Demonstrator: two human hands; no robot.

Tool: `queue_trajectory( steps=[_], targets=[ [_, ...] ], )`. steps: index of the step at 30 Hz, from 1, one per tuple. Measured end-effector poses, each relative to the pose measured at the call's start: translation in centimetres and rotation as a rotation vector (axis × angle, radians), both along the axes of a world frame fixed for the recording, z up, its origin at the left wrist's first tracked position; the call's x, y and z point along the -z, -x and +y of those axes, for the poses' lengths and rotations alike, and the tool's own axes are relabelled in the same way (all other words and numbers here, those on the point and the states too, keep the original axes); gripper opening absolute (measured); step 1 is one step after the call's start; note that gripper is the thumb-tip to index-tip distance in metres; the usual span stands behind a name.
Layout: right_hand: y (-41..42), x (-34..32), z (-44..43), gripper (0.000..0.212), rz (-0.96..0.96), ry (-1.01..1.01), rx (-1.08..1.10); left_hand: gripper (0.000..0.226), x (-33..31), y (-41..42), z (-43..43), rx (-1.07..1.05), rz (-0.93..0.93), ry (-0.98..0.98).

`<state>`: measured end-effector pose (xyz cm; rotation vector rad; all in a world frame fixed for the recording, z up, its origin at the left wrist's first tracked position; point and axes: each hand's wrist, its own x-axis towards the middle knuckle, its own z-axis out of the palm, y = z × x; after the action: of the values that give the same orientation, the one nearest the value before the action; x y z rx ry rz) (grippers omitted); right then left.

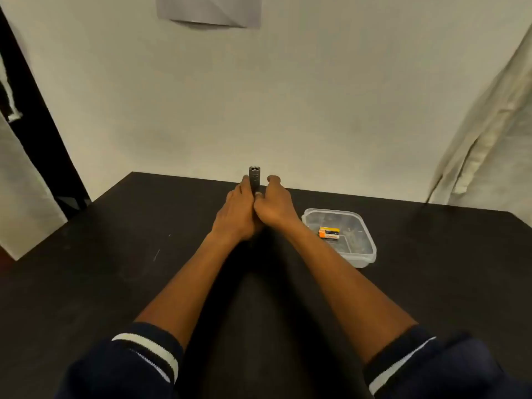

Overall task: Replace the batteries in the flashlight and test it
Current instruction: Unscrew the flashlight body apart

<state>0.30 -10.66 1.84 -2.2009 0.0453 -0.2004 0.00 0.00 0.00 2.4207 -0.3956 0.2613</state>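
A dark grey flashlight [254,177] stands out from between my two hands, its lens end pointing away toward the wall. My left hand [237,213] wraps its lower body from the left. My right hand [273,207] grips it from the right, thumb pressed on the barrel. The flashlight's lower half is hidden by my fingers. Two batteries [329,233], orange and black, lie in a clear plastic container [362,256] to the right of my right forearm.
The black table [115,254] runs to a pale wall at the back. A dark post stands at the far left and a cream curtain [489,125] hangs at the right.
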Motion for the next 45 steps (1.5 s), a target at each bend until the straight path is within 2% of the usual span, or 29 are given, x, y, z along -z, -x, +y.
queue_trajectory(
  steps=[3,7,13,17,21,24,30,34,36,39,41,45],
  targets=[
    [-1.9,0.6,0.2,0.051,0.042,-0.037,0.0,0.062,0.9,-2.2,0.3,0.045,0.065,0.124],
    [-3.1,1.9,0.4,0.042,0.074,-0.086,-0.02,0.048,2.6,-3.4,0.4,0.07,0.034,0.178],
    [-2.4,2.5,0.6,0.03,0.066,-0.152,-0.007,0.041,2.7,-2.2,0.5,0.035,0.014,0.16],
    [-0.6,1.9,0.6,0.013,0.066,-0.085,0.006,0.03,2.3,0.4,0.6,-0.013,-0.032,0.112],
    [2.5,0.8,0.5,0.013,0.042,-0.069,0.035,0.037,1.6,3.8,0.8,-0.038,-0.105,0.029],
    [5.4,-0.5,0.4,0.017,0.034,-0.118,0.031,0.042,0.5,6.1,1.0,-0.041,-0.147,0.03],
    [11.4,-3.6,-1.2,0.021,-0.039,-0.221,0.028,0.046,-2.2,10.7,0.5,0.019,-0.145,0.204],
    [15.3,-4.5,-3.4,0.021,-0.058,-0.288,0.011,0.043,-2.5,13.1,0.2,0.107,-0.17,0.197],
    [17.2,-4.3,-4.7,0.028,-0.046,-0.395,0.002,0.041,-2.4,14.3,-0.1,0.156,-0.198,0.181],
    [19.4,-3.1,-6.6,0.05,0.001,-0.484,0.121,0.04,-2.0,16.0,-0.9,0.196,-0.227,0.18],
    [20.3,-1.8,-7.7,0.059,0.04,-0.522,0.218,0.041,-1.5,17.0,-1.5,0.213,-0.177,0.214],
    [21.2,0.7,-9.7,0.058,0.077,-0.472,0.32,0.041,-0.1,17.8,-2.6,0.305,0.014,0.352]
  ],
)
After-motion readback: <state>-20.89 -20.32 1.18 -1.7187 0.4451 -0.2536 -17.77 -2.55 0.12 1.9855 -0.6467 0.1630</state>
